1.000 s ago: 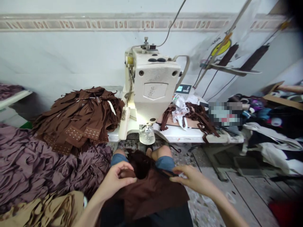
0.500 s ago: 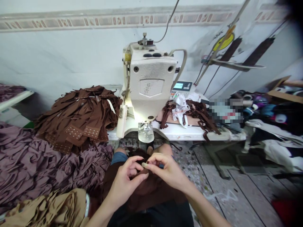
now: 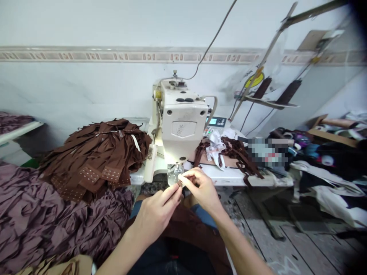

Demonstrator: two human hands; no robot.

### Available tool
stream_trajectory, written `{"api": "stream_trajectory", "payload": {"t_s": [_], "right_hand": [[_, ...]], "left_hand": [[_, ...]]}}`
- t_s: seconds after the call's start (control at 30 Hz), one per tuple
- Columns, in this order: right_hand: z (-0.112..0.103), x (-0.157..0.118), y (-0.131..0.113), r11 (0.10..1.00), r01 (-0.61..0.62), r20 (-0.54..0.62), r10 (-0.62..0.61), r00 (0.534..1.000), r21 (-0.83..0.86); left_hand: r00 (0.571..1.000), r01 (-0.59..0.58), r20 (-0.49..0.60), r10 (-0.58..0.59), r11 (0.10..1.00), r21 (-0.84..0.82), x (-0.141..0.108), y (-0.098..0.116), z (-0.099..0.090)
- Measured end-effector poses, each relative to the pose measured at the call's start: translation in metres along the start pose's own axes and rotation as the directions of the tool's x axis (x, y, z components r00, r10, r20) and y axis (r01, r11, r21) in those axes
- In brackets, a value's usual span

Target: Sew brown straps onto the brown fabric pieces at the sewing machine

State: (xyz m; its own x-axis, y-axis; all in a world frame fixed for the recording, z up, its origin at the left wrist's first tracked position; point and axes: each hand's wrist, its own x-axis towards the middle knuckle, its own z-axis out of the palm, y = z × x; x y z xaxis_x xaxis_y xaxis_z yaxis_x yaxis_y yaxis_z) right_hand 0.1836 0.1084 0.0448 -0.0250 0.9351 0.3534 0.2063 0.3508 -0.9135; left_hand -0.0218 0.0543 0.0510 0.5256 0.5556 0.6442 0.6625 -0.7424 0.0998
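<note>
In front of me stands a white sewing machine (image 3: 183, 130), its lamp lit over a small clear guard (image 3: 172, 175) at the needle area. Just at the near edge of that guard, a small bit of brown fabric (image 3: 180, 183) is pinched between my two hands. My left hand (image 3: 157, 210) grips it from the left with closed fingers. From the right, the thumb and fingers of my right hand (image 3: 202, 189) close on the same spot, brightly lit by the lamp. More brown fabric (image 3: 189, 233) lies across my lap below.
Left of the machine is a heap of brown pieces with rows of metal hooks (image 3: 97, 152). Mauve fabric (image 3: 71, 225) piles below it. Brown and white straps (image 3: 215, 149) lie on the right of the table, near a control panel (image 3: 216, 121). Thread cones (image 3: 288, 91) stand beyond.
Both hands have moved forward from over my lap to the needle area. My left fingers, loosely apart before, are now closed at the brown piece. The camera view has tilted up.
</note>
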Motion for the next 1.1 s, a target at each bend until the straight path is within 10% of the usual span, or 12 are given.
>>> {"api": "stream_trajectory", "payload": {"t_s": [0.2,0.6,0.9,1.1], "right_hand": [[0.008,-0.019,0.022,0.887,-0.317,-0.077,0.361,0.929,0.336],[0.015,-0.087,0.065,0.888,-0.38,0.206,0.333,0.92,0.26],[-0.067,-0.034,0.077,0.942,-0.303,0.315,0.334,0.888,-0.146],[-0.093,0.047,0.098,0.906,-0.281,0.055,0.313,0.948,-0.317]], "left_hand": [[0.985,0.158,0.05,-0.163,0.983,0.089,0.004,0.013,0.009],[0.939,0.338,0.033,-0.342,0.936,0.097,0.014,0.03,0.031],[0.98,0.196,-0.002,-0.198,0.972,-0.129,-0.021,0.001,0.023],[0.978,0.177,-0.092,-0.189,0.977,-0.119,-0.034,-0.005,0.028]]}}
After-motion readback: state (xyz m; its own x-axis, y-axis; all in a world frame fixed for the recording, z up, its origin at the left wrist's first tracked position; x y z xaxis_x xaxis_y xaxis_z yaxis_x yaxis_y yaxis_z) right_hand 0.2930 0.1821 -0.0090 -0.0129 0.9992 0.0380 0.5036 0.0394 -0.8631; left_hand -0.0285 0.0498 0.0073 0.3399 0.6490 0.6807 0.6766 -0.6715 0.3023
